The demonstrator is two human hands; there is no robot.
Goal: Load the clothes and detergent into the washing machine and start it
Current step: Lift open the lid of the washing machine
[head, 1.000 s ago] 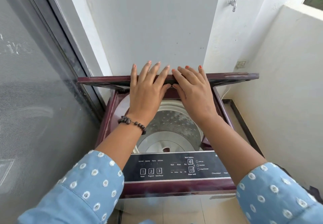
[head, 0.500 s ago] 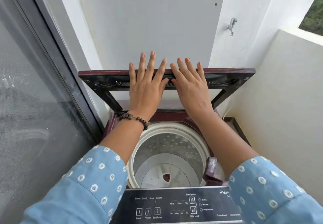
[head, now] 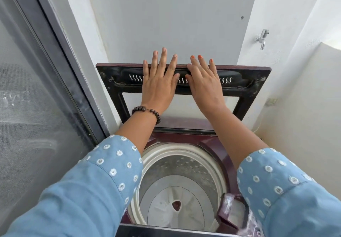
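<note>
From the head view, we have both palms flat on the raised lid (head: 118, 81) of the washing machine (head: 212, 144), which fills the frame from 12 o'clock down to 6. The lid stands nearly upright against the wall at 12 o'clock. It looks like a stiff framed panel with a clear window, rigid enough to push anywhere along its top bar, and probably light on its hinge; we judge the top bar the best place to hold it. Our left hand (head: 158, 87) presses that bar at about 11 o'clock, fingers straight and spread, tips reaching over the edge, gripping nothing. Our right hand (head: 204, 87), just beside it at about 1 o'clock, lies the same way, fingers extended and flat. Both forearms reach forward and up, nearly parallel. The drum (head: 177, 187) at 6 o'clock sits open and shows no clothes.
</note>
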